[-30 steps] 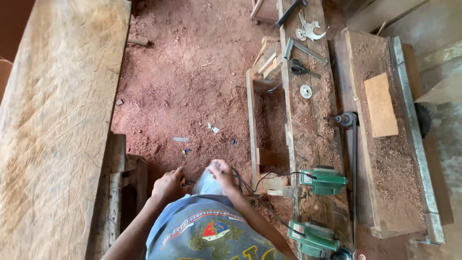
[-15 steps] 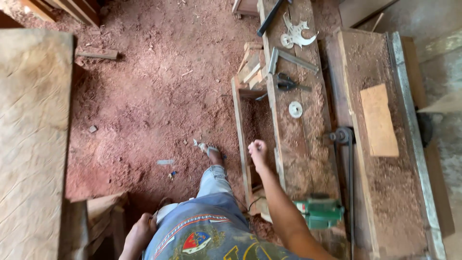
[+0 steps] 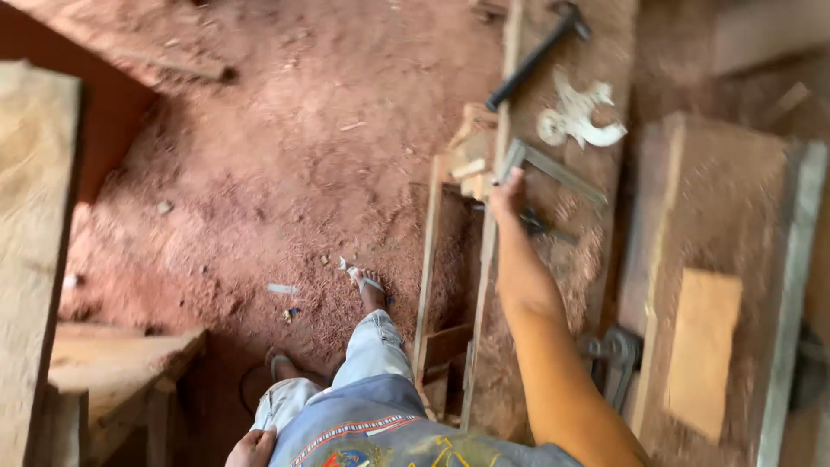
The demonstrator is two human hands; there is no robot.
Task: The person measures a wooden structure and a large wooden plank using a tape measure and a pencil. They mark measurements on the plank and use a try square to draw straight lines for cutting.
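Note:
My right hand (image 3: 508, 194) reaches forward over the sawdust-covered workbench (image 3: 553, 285). Its fingertips are at the near end of a metal try square (image 3: 553, 169) lying on the bench. Motion blur hides whether the fingers grip it. A small dark tool (image 3: 538, 227) lies just right of my wrist. My left hand (image 3: 252, 449) hangs low beside my hip at the bottom edge, partly cut off, with nothing seen in it.
A hammer (image 3: 536, 52) and white curved pieces (image 3: 577, 121) lie farther up the bench. A flat wood block (image 3: 702, 350) rests on the right-hand machine table, with a metal fitting (image 3: 617, 349) beside it. A wide plank (image 3: 33, 259) and a low wooden stand (image 3: 117, 355) are at the left. Red dirt floor (image 3: 285, 173) lies between.
My right arm has stretched forward along the bench from its edge to the try square. My left hand stayed low by my hip. The view shifted forward, and the green power tools are out of frame.

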